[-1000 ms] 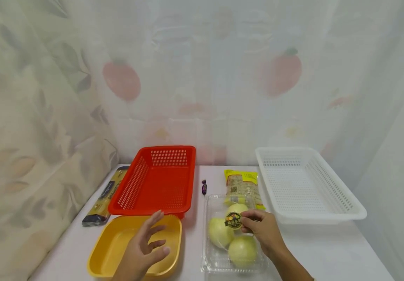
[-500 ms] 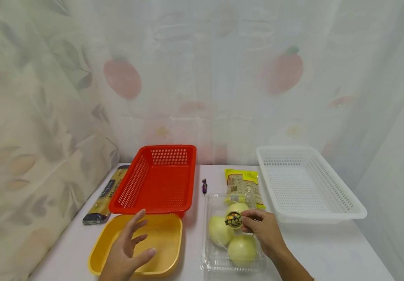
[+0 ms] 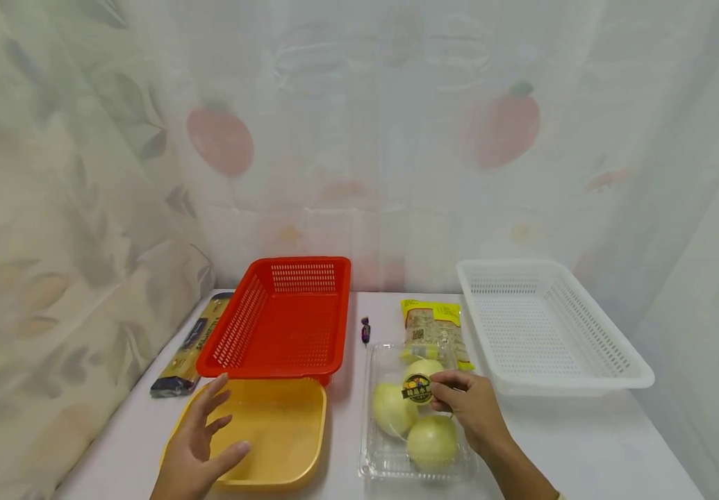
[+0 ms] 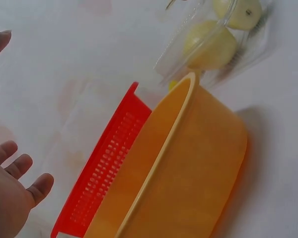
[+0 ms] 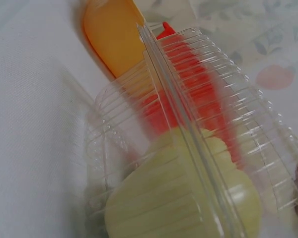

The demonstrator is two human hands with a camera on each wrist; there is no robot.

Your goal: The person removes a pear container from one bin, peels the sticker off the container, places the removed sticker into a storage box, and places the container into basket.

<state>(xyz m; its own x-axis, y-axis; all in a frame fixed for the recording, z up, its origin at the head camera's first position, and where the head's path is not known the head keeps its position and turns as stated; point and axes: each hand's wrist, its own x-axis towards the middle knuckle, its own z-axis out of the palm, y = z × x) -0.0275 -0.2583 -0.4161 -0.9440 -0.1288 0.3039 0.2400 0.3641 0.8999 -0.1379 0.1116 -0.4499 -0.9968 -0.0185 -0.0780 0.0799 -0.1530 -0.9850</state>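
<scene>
A clear plastic clamshell box [image 3: 384,455] with three pale yellow-green round fruits [image 3: 432,441] lies on the white table, right of a yellow tray [image 3: 284,430]. My right hand [image 3: 462,410] grips the box at its right side, thumb and fingers curled on the lid near the round sticker [image 3: 417,389]. The right wrist view shows the ribbed lid [image 5: 188,124] close up with a fruit [image 5: 184,203] under it. My left hand [image 3: 199,444] hovers open over the yellow tray's left rim with fingers spread, holding nothing; its fingers [image 4: 20,168] show beside the tray [image 4: 198,163].
A red mesh basket [image 3: 284,326] stands behind the yellow tray, a white mesh basket [image 3: 540,326] at the right. A yellow food packet [image 3: 434,321] and a purple candy [image 3: 365,332] lie between them. A long pasta packet [image 3: 187,347] lies by the left curtain.
My left hand has drawn back to the left and toward me, from above the tray's middle to its left rim. The right hand and box have stayed put.
</scene>
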